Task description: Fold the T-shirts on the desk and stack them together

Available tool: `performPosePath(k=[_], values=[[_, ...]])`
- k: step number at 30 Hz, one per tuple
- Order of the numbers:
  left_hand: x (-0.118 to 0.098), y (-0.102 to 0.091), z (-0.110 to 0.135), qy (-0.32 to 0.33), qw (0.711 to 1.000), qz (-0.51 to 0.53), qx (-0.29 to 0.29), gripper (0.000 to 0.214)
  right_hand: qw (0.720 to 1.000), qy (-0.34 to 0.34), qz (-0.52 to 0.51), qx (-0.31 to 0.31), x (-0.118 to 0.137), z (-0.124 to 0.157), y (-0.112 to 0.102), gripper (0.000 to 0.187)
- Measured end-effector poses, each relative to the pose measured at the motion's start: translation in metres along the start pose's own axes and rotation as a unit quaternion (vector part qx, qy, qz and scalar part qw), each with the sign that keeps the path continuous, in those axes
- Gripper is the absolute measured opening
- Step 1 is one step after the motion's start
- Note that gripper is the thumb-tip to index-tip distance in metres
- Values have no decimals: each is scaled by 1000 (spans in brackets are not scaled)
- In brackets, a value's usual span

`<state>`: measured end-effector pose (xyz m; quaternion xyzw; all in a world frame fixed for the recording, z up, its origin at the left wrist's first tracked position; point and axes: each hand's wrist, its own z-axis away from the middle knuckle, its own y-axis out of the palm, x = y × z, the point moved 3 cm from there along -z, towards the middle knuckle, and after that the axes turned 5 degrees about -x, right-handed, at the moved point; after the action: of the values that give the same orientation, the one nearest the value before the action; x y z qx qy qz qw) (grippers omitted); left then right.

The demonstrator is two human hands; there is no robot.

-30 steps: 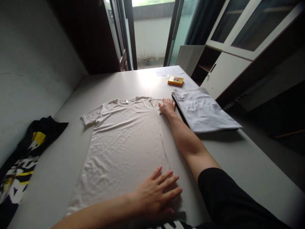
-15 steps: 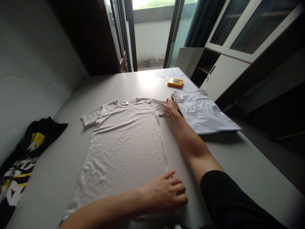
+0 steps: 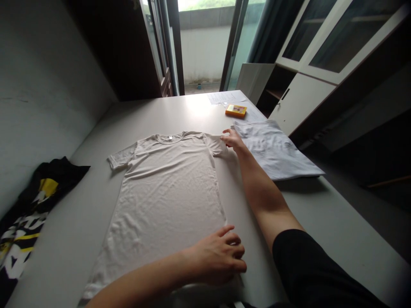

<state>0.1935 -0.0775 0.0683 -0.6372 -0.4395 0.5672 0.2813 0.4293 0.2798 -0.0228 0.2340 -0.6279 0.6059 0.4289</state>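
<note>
A white short-sleeved T-shirt (image 3: 170, 192) lies spread out on the table, neckline away from me and a small label inside the collar. My right hand (image 3: 232, 139) is at the cuff of its right-side sleeve, fingers apart, the fingertips at the edge of the fabric. Across the shirt's lower part reaches my left forearm. My left hand (image 3: 223, 256) hovers or rests at the lower right edge of the shirt, its fingers spread and slightly bent; whether it touches the cloth I cannot tell. The shirt's near hem is partly hidden under that arm.
Beside my right hand lies a folded white garment (image 3: 272, 149). Behind it are an orange-yellow box (image 3: 236, 111) and papers (image 3: 226, 98) on the white table (image 3: 154, 113). A black garment with yellow and white print (image 3: 28, 214) lies along the left wall.
My right hand has loosened from the sleeve cuff, its fingers now lifted and apart. My left hand has shifted slightly left and its fingers have spread. The shirt looks unchanged.
</note>
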Motion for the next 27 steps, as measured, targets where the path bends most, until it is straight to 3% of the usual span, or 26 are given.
performPosePath(k=[4,8,12,20,27], values=[[3,-12,2,-4,1000,28,6,14,981,34,-186,32,14,4,6,62],[6,-31,15,-38,999,18,14,16,958,1,-278,69,32,15,25,59],[1,-41,44,-78,997,1,5,16,929,-15,-355,101,55,26,54,55],[-13,-48,103,-147,985,22,-90,6,936,9,-345,74,129,14,128,17],[-9,-78,128,-183,958,174,-133,26,958,12,-281,60,170,17,195,13]])
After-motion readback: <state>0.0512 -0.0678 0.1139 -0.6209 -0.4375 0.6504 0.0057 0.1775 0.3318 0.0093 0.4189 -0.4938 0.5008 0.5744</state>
